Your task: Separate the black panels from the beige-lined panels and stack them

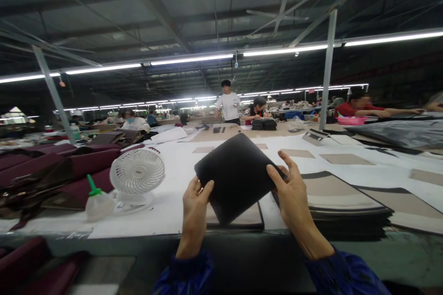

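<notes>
A: How are the fingers set on that black panel?

B: Both hands pinch it. The left hand has its thumb on the near face at the left edge, the other fingers curled behind. The right hand has its thumb by the right corner, with one finger raised clear of the panel.

A: And where does the panel sit?

B: Between the two sets of fingers, lifted off the table and turned so that one corner points down. A beige piece with a dark edge lies below and behind it, between the wrists.

A: What makes for good handling here?

B: I'd pinch only at the rims, thumbs flat, so the face stays free of marks. Matching pressure on both sides should stop it bowing.

A: Any surface flaws?

B: The face is too dark and soft in this view for me to tell.

A: Anything near the knuckles to mind?

B: The stack just right of the right hand; I'd give its edges room. The white fan stands farther out, left of the left fingers.
</notes>
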### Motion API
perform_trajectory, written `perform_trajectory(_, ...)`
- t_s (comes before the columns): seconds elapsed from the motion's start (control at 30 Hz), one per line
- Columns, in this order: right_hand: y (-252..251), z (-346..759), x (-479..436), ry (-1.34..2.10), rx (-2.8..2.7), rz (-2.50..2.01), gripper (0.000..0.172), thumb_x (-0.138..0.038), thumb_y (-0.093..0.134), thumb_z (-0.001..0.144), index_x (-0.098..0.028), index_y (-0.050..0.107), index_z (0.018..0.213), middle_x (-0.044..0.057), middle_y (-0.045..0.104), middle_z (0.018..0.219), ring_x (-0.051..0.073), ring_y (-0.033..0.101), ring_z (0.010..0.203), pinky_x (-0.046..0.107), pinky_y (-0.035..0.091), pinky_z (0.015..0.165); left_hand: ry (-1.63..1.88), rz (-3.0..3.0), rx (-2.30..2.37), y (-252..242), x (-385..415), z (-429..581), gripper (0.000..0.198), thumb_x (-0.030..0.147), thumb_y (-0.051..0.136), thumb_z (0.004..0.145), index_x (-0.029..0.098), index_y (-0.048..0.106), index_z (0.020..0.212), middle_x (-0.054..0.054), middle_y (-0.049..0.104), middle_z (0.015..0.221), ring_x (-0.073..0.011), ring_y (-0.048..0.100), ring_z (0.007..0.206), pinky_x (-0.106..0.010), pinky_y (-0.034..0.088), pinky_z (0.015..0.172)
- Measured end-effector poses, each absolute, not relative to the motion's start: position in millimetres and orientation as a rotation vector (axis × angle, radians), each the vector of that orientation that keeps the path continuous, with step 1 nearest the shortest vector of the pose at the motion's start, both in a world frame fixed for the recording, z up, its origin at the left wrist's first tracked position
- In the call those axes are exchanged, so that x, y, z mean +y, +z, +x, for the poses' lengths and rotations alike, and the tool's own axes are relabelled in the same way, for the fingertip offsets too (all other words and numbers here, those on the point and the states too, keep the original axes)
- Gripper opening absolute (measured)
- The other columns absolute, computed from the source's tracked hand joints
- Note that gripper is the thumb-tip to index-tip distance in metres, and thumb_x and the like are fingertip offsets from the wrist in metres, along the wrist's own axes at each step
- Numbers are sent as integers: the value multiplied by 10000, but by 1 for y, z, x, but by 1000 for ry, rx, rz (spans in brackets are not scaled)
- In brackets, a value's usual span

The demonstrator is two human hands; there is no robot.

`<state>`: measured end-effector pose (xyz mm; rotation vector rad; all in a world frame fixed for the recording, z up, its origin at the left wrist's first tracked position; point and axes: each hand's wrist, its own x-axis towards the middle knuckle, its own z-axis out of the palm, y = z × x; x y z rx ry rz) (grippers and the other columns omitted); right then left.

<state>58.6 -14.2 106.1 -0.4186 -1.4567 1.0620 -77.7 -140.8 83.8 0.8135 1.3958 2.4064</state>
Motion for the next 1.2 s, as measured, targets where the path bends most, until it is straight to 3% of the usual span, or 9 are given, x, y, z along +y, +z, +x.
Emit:
perform_trajectory(0.13,71,66,4,1165,-1749,-470,544,-480,624,761,-157,569,1196,-35,510,678,141,523,607,263,442,562,2066,947,1866,69,-137,-123,575,415,668,695,108,561,1169,-71,681,871,-190,654,776,-295,514,690)
perform_trajectory(0.27,51,64,9,914,-2086,-616,390,-413,554,783,-167,648,1070,-23,515,629,161,521,581,282,416,555,1866,987,2116,54,-124,-148,458,336,685,665,98,620,1051,-47,650,750,-181,630,691,-274,480,622)
perform_trajectory(0.37,48,64,1,661,-2291,-723,351,-346,527,822,-182,637,1113,16,614,699,197,603,668,298,446,618,1702,1062,2270,52,-119,-152,374,317,675,675,128,636,994,-62,669,801,-199,636,736,-286,477,651)
perform_trajectory(0.53,50,68,-15,427,-2498,-861,328,-281,493,910,-180,575,1211,110,677,1060,256,636,1000,357,479,814,1418,1157,2540,51,-116,-152,366,325,658,702,123,628,1007,-111,667,956,-250,629,903,-334,463,802)
perform_trajectory(0.6,50,67,-19,321,-2548,-917,322,-282,490,927,-196,567,1227,116,666,1104,269,646,997,373,494,799,1310,1175,2642,47,-114,-151,520,330,650,722,85,552,1170,-145,642,1036,-275,606,997,-356,442,871)
perform_trajectory(0.7,51,64,-26,122,-2615,-988,302,-314,480,944,-238,590,1215,110,685,1010,280,686,866,368,517,690,1131,1201,2778,42,-110,-144,707,334,620,763,39,363,1352,-200,576,1152,-314,576,1072,-398,433,897)
perform_trajectory(0.83,62,69,-40,-2,-2646,-1017,324,-344,511,931,-266,591,1235,105,691,959,287,697,798,356,520,621,886,1244,2939,40,-107,-130,625,323,537,828,79,342,1370,-230,460,1254,-351,607,999,-443,474,778)
perform_trajectory(1.03,90,118,-34,-40,-2503,-958,313,-369,490,939,-302,593,1227,43,703,1048,259,686,858,357,534,670,708,1282,3074,40,-109,-122,498,324,513,865,125,406,1309,-169,477,1216,-305,609,1004,-374,488,743)
perform_trajectory(1.2,88,148,14,-353,-2337,-1031,513,-466,622,833,-132,596,1222,151,632,1192,344,590,1056,466,492,851,704,1255,3165,38,-109,-118,473,308,538,858,142,438,1289,-153,487,1211,-275,592,993,-352,486,747)
